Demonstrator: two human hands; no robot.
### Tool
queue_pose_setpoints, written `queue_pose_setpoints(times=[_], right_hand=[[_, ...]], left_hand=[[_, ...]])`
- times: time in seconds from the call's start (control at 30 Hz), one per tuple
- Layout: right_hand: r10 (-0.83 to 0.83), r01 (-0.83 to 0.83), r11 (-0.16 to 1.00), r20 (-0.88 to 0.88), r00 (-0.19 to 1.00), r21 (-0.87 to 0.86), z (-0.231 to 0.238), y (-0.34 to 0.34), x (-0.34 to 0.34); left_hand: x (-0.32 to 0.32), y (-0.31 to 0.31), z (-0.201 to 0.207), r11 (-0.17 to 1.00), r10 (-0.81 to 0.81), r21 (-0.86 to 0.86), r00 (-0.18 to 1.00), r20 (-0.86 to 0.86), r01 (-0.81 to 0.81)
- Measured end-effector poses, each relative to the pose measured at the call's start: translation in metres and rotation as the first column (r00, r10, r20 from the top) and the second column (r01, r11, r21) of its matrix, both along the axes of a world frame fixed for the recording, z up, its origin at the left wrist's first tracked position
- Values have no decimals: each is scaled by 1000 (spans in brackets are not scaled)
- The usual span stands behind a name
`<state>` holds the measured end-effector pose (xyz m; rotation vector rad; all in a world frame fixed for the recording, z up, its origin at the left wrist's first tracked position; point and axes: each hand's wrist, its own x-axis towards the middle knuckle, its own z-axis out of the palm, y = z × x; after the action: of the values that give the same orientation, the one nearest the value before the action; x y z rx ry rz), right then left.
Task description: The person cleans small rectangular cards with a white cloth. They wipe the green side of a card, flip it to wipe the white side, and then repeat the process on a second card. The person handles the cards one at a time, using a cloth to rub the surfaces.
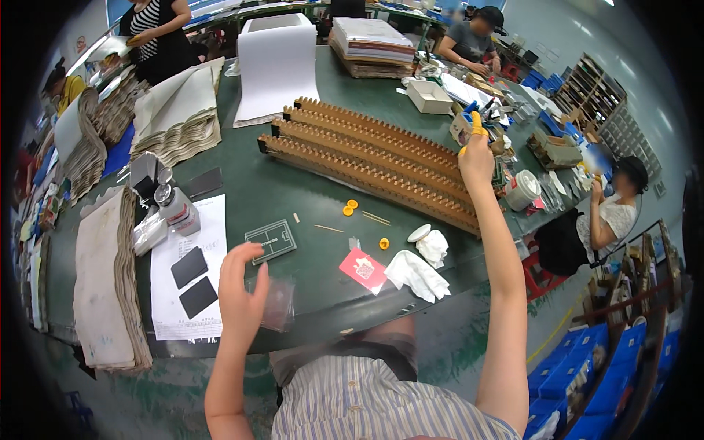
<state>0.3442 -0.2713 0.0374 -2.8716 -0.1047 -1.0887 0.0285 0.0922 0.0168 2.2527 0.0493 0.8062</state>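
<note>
My left hand hovers over the near table edge, thumb and fingers apart, holding nothing. Its fingertips are beside a small dark green plate with white lines, and a clear plastic bag lies by its thumb. At the right, my right hand reaches past the end of a long wooden rack with toothed rows. Yellow finger cots cover its stretched index finger and its thumb, which stand apart. The index fingertip is nearest a small box of tools; nothing shows in the grip.
Rolled yellow finger cots, thin sticks, a red card and white cloths lie before me. Left are a pump bottle, black pads and stacked cloth. A white tub stands right. Other people work around.
</note>
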Motion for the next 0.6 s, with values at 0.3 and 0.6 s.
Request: queue_pose_setpoints(times=[0.3, 0.6], right_hand=[[-25, 25, 1000, -33, 999, 16, -7, -10, 6], [-47, 75, 990, 226, 973, -117, 17, 6, -35]], left_hand=[[50, 44, -5, 978, -26, 194, 965, -259, 79], [93, 82, -34, 972, -123, 93, 807, -577, 214]])
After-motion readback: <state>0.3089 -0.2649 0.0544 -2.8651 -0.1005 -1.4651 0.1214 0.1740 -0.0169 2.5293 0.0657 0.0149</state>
